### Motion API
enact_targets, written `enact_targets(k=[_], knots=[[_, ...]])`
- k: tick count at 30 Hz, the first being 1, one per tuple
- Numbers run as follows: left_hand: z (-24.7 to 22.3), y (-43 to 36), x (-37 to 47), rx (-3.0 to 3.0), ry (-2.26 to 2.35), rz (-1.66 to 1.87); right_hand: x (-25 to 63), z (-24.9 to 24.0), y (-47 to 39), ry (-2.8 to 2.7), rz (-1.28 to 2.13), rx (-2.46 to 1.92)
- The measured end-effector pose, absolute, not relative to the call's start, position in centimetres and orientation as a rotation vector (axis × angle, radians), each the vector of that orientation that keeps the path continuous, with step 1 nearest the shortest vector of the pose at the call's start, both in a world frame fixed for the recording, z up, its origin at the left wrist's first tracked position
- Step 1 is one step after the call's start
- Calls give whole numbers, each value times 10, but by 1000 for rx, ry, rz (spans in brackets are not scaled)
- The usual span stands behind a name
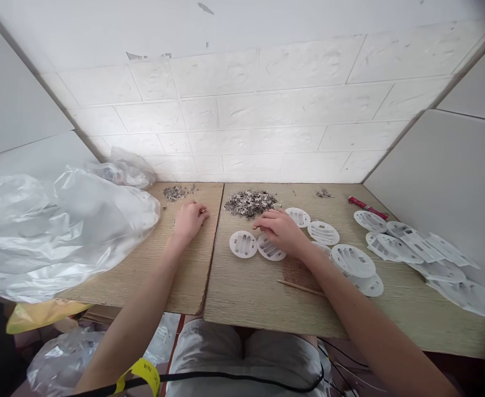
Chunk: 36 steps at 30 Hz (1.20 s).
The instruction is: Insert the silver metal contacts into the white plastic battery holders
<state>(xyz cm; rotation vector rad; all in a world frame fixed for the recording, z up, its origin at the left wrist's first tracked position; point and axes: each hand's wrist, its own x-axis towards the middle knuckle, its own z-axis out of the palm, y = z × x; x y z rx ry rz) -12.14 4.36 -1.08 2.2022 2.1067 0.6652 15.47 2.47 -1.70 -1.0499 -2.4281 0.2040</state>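
Note:
My left hand (189,221) is closed in a pinch over the left tabletop, with a tiny shiny metal piece (202,210) at its fingertips. My right hand (281,229) has its fingers pressed together just in front of a heap of small metal contact pieces (250,203). Whatever its fingertips hold is too small to make out. Under the right hand lies a round white plastic battery holder (271,249), partly covered by it. Another round battery holder (243,244) sits to its left, with metal pieces in its slots.
More white holders (353,261) overlap at the right, some against the side panel. A red tube-like tool (367,208) and a wooden stick (300,287) lie on the table (242,303). Smaller metal piles (175,193) rest at the back. A large plastic bag (60,231) covers the left side.

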Motion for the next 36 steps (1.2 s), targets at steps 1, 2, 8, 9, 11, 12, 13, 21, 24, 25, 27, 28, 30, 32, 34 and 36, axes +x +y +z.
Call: enact_targets(k=[1, 2, 8, 9, 11, 12, 13, 21, 24, 25, 27, 28, 30, 32, 34, 36], knots=[[-11, 44, -121, 2199, 2105, 652, 155, -17, 25, -2424, 196, -1052], [-12, 45, -121, 2203, 2098, 646, 155, -17, 25, -2423, 192, -1053], [-17, 49, -124, 2255, 2056, 664, 155, -19, 26, -2450, 191, -1016], [-17, 50, -125, 2267, 2053, 680, 155, -19, 26, -2443, 184, -1013], [-16, 50, -125, 2297, 2033, 769, 155, -19, 26, -2405, 177, -1017], [-15, 49, -124, 2317, 1999, 849, 154, -18, 26, -2378, 186, -1021], [-14, 48, -121, 2333, 1937, 949, 153, -17, 25, -2342, 212, -1026], [-7, 18, -63, 2079, 1101, 1145, 128, -7, 6, -2035, 609, -1073], [-12, 12, -51, 1888, 994, 1162, 123, -6, 3, -2019, 656, -1079], [-13, 11, -50, 1833, 979, 1175, 123, -6, 3, -2010, 662, -1079], [-16, 11, -49, 1768, 978, 1199, 123, -7, 3, -1973, 669, -1083], [-17, 11, -49, 1761, 988, 1207, 123, -7, 3, -1951, 676, -1089], [-17, 11, -50, 1783, 1013, 1209, 123, -9, 3, -1907, 694, -1099], [-15, 10, -50, 1817, 1049, 1198, 123, -10, 3, -1876, 706, -1106], [-12, 8, -51, 1849, 1090, 1187, 123, -11, 2, -1859, 720, -1108], [-10, 7, -51, 1880, 1119, 1192, 122, -10, 1, -1835, 735, -1113]])
